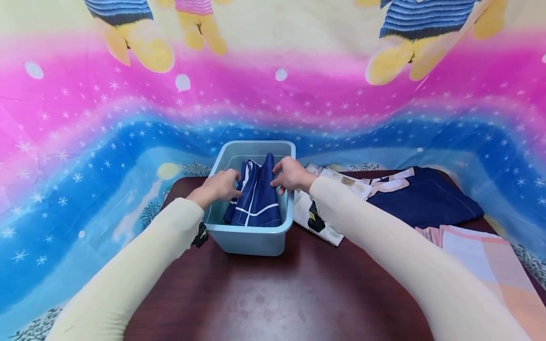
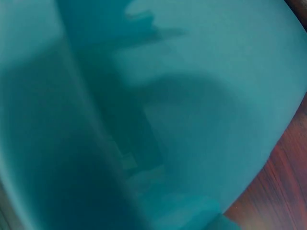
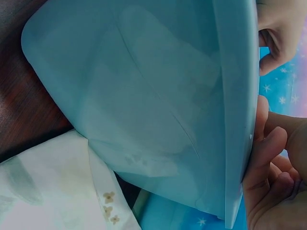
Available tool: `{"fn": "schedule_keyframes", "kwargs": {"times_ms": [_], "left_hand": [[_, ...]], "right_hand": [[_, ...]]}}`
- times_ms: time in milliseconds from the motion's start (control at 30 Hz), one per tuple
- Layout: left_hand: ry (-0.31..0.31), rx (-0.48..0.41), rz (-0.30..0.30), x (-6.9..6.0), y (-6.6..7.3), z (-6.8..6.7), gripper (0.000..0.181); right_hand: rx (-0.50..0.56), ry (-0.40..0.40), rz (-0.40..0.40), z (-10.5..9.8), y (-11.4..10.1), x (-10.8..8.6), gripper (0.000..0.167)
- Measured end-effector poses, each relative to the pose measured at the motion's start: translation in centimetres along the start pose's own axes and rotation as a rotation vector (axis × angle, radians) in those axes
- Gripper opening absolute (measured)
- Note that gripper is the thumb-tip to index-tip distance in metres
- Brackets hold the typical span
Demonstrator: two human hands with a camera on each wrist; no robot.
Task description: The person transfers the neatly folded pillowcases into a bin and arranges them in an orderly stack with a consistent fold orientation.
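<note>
A navy cloth with white lines stands folded inside a blue-grey plastic bin. My left hand hovers over the bin's left side, thumb and fingers apart beside the cloth's left edge. At the right rim, my right hand has loosely bent fingers near the cloth's raised right part. In the right wrist view both the left hand and the right hand show above the rim, with no cloth visible between their fingers. Contact with the cloth is unclear. The left wrist view shows mostly bin wall.
Right of the bin lies a white patterned cloth, partly behind the right arm. Further right are a folded navy cloth and a pastel checked cloth. All rest on a dark wooden table against a printed curtain.
</note>
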State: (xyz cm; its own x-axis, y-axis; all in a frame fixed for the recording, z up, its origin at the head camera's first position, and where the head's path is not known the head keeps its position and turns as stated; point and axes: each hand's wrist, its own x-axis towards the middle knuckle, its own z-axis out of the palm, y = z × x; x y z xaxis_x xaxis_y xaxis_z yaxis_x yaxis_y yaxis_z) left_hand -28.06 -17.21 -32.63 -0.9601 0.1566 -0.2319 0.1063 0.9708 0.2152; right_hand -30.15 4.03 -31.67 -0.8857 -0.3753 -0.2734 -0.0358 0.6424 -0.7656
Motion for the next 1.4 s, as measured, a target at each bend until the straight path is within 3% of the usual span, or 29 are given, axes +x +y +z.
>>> {"fn": "schedule_keyframes", "kwargs": {"times_ms": [467, 733, 1033, 1400], "left_hand": [[-0.016, 0.031, -0.002, 0.2, -0.1, 0.1, 0.045], [-0.111, 0.03, 0.017, 0.1, -0.2, 0.3, 0.05], [-0.016, -0.087, 0.058, -0.4, 0.3, -0.1, 0.045], [0.047, -0.186, 0.106, -1.3, 1.1, 0.2, 0.038]], "right_hand": [[-0.012, 0.026, -0.032, 0.0, 0.0, -0.3, 0.047], [0.127, 0.022, -0.098, -0.2, 0.9, -0.9, 0.034], [0.195, 0.067, -0.162, -1.0, 0.8, -2.0, 0.03], [0.197, 0.072, -0.153, -2.2, 2.5, -3.2, 0.028]]}}
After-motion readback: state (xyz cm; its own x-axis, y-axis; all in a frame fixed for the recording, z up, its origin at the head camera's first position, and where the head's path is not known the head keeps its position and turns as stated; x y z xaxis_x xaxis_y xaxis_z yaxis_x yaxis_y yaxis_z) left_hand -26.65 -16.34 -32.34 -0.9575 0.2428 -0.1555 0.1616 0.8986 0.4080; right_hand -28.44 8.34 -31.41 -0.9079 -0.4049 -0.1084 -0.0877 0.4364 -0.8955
